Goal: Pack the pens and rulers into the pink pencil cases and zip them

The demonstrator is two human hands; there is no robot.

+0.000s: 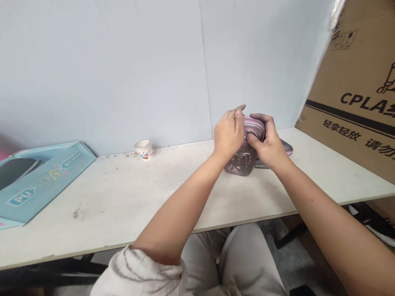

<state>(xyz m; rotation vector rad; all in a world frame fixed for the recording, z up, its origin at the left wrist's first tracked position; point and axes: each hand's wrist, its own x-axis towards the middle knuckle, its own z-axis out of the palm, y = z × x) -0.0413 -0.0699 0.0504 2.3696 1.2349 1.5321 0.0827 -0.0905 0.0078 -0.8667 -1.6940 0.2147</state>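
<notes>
Both my hands are on a small purple zip case that stands on edge on the white table. My left hand is closed in a pinch at the case's top left edge, by the zip. My right hand wraps round the case's right side, thumb pressed on its front. A second purple piece lies flat behind my right hand, mostly hidden.
A small paper cup stands by the wall. A light blue flat box lies at the table's left end. A large brown cardboard box leans over the table's right end. Crumbs dot the surface near the wall.
</notes>
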